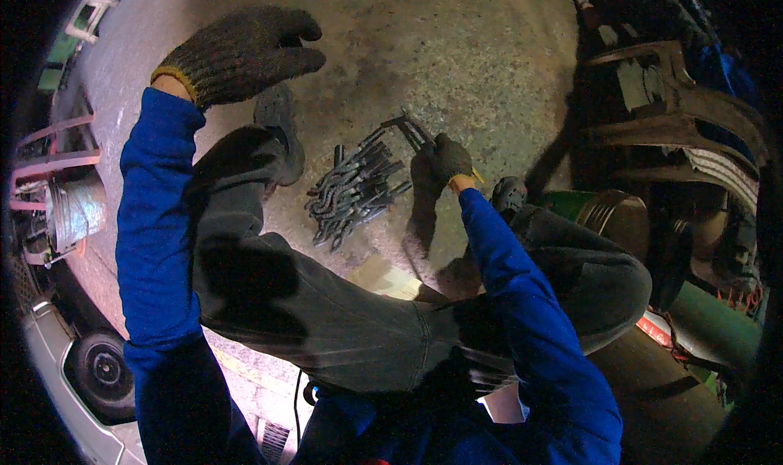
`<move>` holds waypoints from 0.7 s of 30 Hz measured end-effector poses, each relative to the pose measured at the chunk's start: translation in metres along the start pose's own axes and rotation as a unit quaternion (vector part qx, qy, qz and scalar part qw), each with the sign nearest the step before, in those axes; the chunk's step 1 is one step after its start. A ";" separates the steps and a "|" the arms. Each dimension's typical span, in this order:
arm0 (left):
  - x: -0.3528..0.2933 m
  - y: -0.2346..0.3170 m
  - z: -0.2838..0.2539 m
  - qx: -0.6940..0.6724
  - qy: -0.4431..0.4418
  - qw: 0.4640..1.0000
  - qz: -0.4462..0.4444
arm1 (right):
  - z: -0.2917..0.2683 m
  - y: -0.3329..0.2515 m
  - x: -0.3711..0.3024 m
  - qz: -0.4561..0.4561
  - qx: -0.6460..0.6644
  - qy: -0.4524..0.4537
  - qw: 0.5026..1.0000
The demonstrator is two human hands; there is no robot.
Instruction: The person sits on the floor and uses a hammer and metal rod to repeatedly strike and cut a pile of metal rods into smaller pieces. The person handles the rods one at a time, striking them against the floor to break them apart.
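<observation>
My left hand (245, 55), in a dark knit glove with a yellow cuff edge, is raised at the upper left. Its thumb and fingers stand apart with nothing between them. Near the middle, my right hand (448, 160) wears a similar glove and is closed round a dark metal piece (414, 130) with two bar-like arms; its exact kind is unclear. That piece reaches toward the upper end of a heap of short, dark metal rods (351, 189), several of which look twisted or bent. The heap lies on the concrete floor between my feet, left of my right hand.
My legs in dark trousers (326, 310) frame the heap. Metal drums (616, 220) and brown frame-like parts (677, 122) stand at the right. A silver bucket (77, 208) and pinkish bars (57, 163) are at the left. Below them is a vehicle wheel (102, 371).
</observation>
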State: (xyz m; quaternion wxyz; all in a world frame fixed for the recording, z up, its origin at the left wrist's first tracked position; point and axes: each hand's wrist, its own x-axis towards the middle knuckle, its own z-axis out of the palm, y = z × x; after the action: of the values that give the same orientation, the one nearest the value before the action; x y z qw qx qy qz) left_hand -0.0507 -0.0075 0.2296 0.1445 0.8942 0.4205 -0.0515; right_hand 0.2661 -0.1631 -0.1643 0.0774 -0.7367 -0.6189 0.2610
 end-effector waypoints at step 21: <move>0.001 0.001 -0.001 -0.008 -0.001 1.000 0.004 | -0.013 -0.008 -0.009 0.119 0.089 0.062 0.987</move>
State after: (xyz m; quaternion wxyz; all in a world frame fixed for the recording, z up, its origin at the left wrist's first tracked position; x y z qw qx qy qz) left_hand -0.0492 -0.0073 0.2306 0.1519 0.8947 0.4173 -0.0484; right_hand 0.2646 -0.1676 -0.1472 0.1489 -0.8103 -0.4949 0.2764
